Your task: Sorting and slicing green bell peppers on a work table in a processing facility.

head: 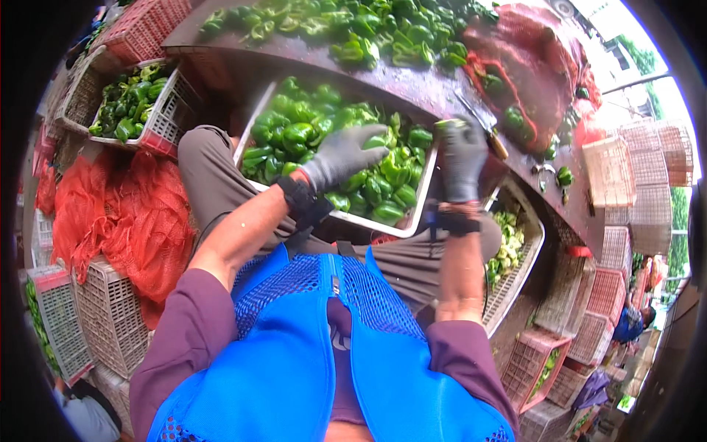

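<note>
A white plastic crate [415, 225] full of green bell peppers [298, 134] stands before me. My left hand [349, 153], in a grey glove, is over the peppers with its fingers apart; whether it touches one at its fingertips I cannot tell. My right hand [464, 154], also gloved and slightly blurred, is at the crate's right corner, closed on a green pepper piece [452, 125]. Just right of it, on the metal table [386, 83], lies a knife [486, 121] with a wooden handle. More peppers, several of them cut open, are heaped on the table.
A red mesh sack [530, 61] with peppers rests on the table at the right. Below it, a crate [533, 243] holds pale green scraps. Another pepper crate [165, 119] and red netting [127, 221] are at the left. Stacked crates [643, 166] line the right side; people are farther off.
</note>
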A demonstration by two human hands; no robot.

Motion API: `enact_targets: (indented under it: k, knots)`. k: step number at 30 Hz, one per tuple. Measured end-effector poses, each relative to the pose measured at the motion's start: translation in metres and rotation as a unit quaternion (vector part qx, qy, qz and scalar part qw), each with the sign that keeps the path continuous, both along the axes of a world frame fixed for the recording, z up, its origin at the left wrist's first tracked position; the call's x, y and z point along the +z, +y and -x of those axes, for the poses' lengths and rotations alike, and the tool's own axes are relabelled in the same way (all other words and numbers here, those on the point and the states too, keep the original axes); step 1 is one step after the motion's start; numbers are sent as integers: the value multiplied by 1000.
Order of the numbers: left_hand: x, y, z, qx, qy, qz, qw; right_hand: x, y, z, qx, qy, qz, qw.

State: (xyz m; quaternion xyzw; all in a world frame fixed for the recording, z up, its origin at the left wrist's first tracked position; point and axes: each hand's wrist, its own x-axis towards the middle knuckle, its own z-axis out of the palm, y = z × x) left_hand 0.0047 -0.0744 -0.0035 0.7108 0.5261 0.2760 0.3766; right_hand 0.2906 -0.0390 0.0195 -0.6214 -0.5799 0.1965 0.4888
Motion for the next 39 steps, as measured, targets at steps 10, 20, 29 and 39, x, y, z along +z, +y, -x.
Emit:
enact_targets:
  k: [10,20,29,39]
  knots:
    - [-40,47,-131,-154,163,-388,894,58,-157,-285,-271,-299,136,905]
    - [-115,117,-165,-221,332,-138,907,-80,-197,-365,-279,-371,310,830]
    - [-128,134,-154,-192,322,-145,916,18,6,-310,28,-332,195,923]
    - [-129,167,-136,-191,281,-120,933,-12,368,-2,166,-498,43,850]
